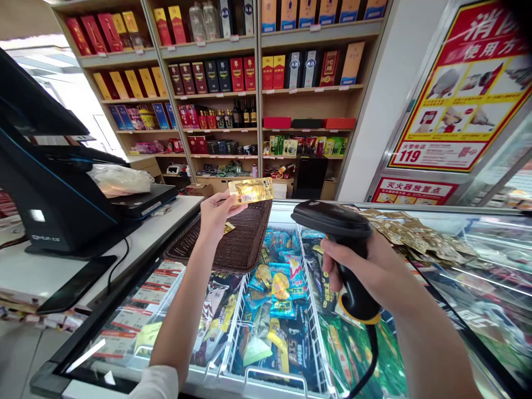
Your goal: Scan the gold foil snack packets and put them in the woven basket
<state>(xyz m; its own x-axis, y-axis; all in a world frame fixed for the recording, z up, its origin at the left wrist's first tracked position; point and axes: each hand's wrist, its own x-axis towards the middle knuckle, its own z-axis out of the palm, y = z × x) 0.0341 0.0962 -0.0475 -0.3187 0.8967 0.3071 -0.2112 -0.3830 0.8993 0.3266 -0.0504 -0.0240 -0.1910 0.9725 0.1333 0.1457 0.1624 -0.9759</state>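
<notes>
My left hand (pixel 218 213) pinches a small gold packet (pixel 251 191) by its left end, with a white barcode label facing me. Below it a brown woven basket (pixel 245 252) rests on the freezer top, with another gold packet (pixel 228 227) lying inside. My right hand (pixel 374 266) is wrapped round the grip of a black barcode scanner (pixel 332 219); its head points left, towards the packet but apart from it. From the scanner's base a black cord runs down. A heap of gold packets (pixel 415 230) lies on the glass at the right.
Under the glass, the chest freezer (pixel 276 332) holds wire baskets of ice-cream packs. A checkout terminal (pixel 62 183), a phone-like black slab (pixel 77 285) and a plastic bag (pixel 120 180) are on the left counter (pixel 145 233). Shelves of boxed bottles (pixel 224 75) stand behind.
</notes>
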